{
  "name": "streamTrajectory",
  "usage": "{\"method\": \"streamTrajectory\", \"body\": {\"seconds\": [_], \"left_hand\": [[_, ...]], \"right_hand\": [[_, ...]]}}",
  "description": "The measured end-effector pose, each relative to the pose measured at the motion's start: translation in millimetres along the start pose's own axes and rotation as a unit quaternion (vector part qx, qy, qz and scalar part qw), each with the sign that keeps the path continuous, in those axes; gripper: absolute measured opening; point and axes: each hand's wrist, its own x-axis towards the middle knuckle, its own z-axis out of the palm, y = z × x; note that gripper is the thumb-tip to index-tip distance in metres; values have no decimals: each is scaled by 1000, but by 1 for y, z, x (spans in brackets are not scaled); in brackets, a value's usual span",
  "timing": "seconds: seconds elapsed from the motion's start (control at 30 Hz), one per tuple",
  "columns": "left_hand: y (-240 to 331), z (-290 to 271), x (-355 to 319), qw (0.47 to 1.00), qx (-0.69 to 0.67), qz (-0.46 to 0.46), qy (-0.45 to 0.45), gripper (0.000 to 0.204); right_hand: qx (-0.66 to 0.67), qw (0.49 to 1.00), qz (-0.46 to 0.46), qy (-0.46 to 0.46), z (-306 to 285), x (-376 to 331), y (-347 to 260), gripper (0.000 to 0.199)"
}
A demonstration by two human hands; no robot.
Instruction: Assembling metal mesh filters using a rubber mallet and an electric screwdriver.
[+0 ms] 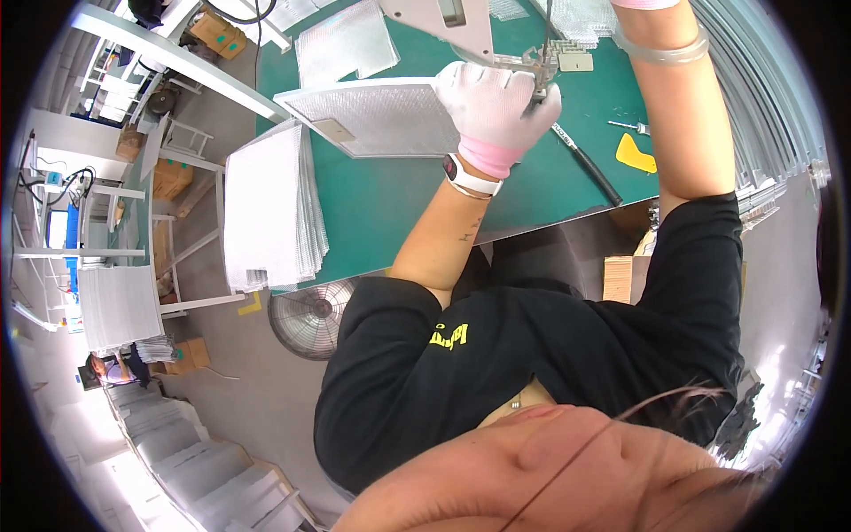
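My left hand (496, 111), in a white glove with a pink cuff, is closed over the right part of a thin framed mesh panel (399, 124). Its fingertips are partly hidden, beside a small metal fitting (539, 75) under a pale grey machine arm (448, 25). The panel lies tilted over the green table (372, 195) and has a small beige label. My right hand (647, 3) reaches to the top edge, where only its pink cuff shows; its fingers are out of view.
Stacked white mesh sheets (266, 204) lie at the table's left edge, with more sheets (346, 40) behind. A black-handled tool (589, 164), a yellow scraper-like piece (634, 155) and a small screwdriver-like tool (631, 127) lie rightward. A floor fan (319, 310) stands below. Long metal strips (771, 89) line the right.
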Motion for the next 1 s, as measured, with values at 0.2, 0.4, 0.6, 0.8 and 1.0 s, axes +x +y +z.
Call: {"method": "streamTrajectory", "body": {"seconds": [0.2,0.4,0.6,0.8,1.0], "left_hand": [[1,-1,2,1000,-30,2,0,10],[1,0,1,995,-88,-36,-35,9],[-9,4,-13,988,-142,-52,-20,9],[7,10,-3,976,-209,-37,-38,14],[4,-15,8,970,-177,-60,-158,23]], "right_hand": [[112,987,65,100,11,-3,1,15],[103,988,19,112,6,-8,11,16],[216,967,136,-2,44,-38,12,48],[415,895,64,-152,22,-27,39,64],[326,916,101,-211,35,-22,35,64]]}}
